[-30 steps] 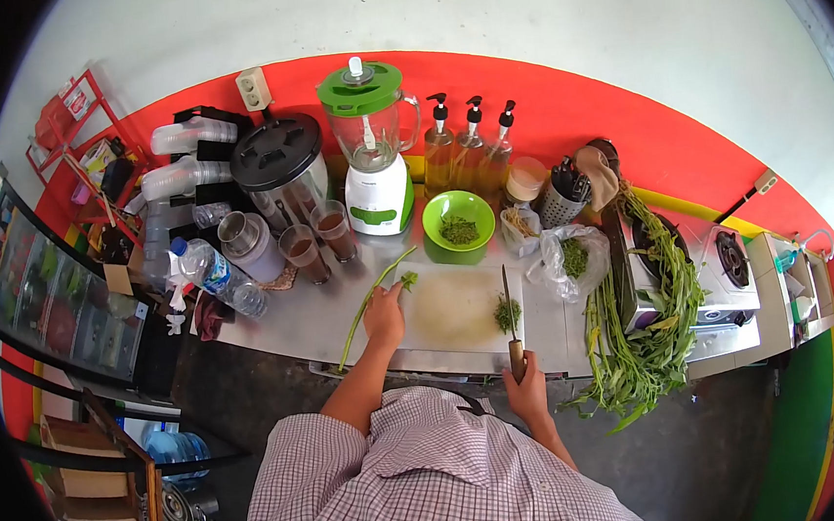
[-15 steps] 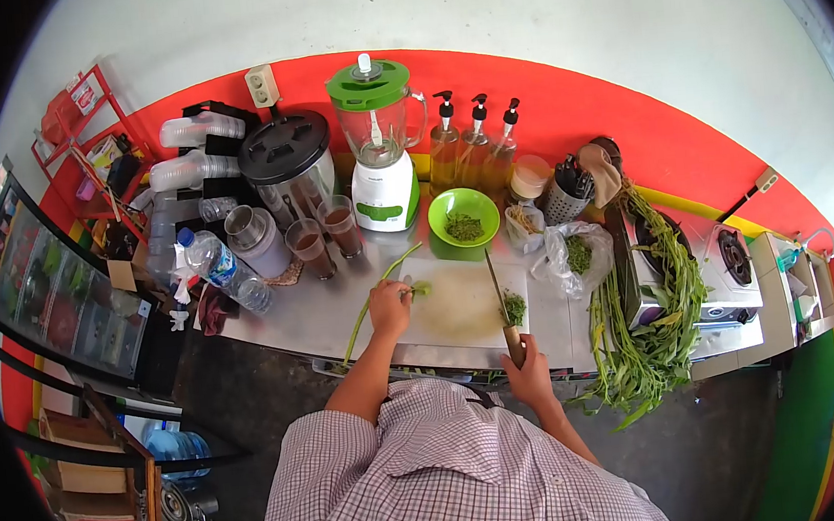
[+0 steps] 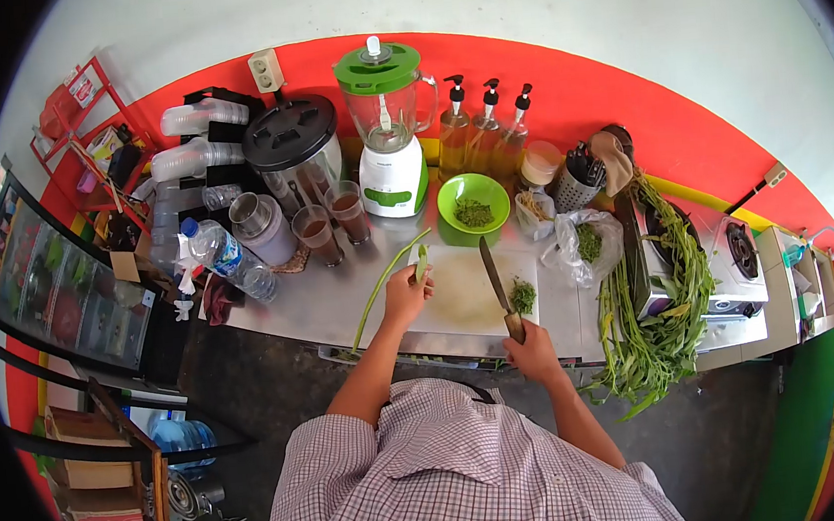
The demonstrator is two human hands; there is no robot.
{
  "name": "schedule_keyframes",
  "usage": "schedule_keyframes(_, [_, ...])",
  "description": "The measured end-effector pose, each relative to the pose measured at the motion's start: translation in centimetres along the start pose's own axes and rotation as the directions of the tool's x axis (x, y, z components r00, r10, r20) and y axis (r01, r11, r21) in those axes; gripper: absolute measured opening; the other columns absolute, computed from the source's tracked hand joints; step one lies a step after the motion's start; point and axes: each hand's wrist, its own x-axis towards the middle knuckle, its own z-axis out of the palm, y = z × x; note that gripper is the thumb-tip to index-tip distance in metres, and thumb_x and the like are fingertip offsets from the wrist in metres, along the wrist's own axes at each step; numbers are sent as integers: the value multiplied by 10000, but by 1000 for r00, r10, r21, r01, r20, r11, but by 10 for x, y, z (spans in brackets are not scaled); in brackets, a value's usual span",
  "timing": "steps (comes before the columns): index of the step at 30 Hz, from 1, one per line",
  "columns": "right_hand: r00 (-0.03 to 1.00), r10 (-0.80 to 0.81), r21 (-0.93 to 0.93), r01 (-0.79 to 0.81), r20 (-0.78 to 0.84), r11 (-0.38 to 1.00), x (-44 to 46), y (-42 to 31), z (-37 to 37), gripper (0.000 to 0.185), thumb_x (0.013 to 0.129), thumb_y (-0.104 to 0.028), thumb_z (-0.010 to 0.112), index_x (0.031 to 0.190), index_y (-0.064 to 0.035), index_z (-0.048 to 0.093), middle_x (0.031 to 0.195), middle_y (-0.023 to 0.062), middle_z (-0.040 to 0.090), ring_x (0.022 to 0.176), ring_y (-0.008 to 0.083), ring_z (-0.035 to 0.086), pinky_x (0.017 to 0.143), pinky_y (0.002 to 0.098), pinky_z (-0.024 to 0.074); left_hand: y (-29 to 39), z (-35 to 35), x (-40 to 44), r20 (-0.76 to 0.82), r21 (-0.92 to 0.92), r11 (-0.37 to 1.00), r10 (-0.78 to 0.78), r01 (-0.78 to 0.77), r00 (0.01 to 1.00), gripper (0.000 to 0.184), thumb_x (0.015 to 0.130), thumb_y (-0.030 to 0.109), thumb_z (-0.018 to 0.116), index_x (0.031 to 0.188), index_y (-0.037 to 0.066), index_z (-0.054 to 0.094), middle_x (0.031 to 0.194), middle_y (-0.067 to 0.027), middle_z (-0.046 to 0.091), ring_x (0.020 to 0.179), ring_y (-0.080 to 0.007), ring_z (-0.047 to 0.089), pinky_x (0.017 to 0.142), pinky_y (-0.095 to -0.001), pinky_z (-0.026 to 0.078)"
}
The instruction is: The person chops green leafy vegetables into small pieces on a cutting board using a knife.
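Gripping a knife (image 3: 494,274) by its handle, the right hand (image 3: 534,351) has its fingers wrapped round it, the blade pointing far and slightly left over the cutting board (image 3: 461,294). The left hand (image 3: 408,296), half curled, pinches a short green piece (image 3: 423,261) between thumb and fingers at the board's left side. Chopped greens (image 3: 523,296) lie on the board's right side. A long green stalk (image 3: 377,298) rests just left of the board; the green bowl (image 3: 445,202), holding more chopped bits, stands beyond its far edge. Farther right, a leafy bundle (image 3: 653,335) hangs over the near edge.
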Motion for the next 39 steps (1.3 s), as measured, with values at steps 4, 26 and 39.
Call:
schedule_keyframes(4, [1000, -8, 53, 9, -20, 999, 5, -24, 3, 249, 875, -132, 674, 992, 61, 571, 680, 106, 635, 529, 162, 642, 484, 324, 512, 6, 11, -15, 186, -298, 927, -177, 227, 967, 235, 1020, 64, 551, 1219, -21, 641, 978, -68, 715, 855, -126, 684, 736, -256, 548])
schedule_keyframes(26, [993, -96, 49, 99, -72, 994, -3, -94, 9, 321, 925, -254, 696, 952, 36, 560, 698, 209, 608, 639, 364, 624, 612, 440, 463, 26, 37, -53, 197, -484, 848, -135, 216, 971, 232, 990, 214, 667, 1098, 12, 708, 897, -24, 706, 780, -92, 630, 697, -234, 472])
schedule_keyframes(39, [949, -298, -243, 267, -99, 932, -29, -95, 18, 287, 935, -265, 669, 1142, -69, 630, 908, 182, 700, 811, 401, 682, 707, 463, 530, 30, 40, -60, 177, -523, 822, -153, 225, 972, 156, 1004, 183, 644, 1072, 45, 669, 928, -22, 694, 824, -96, 637, 739, -244, 502])
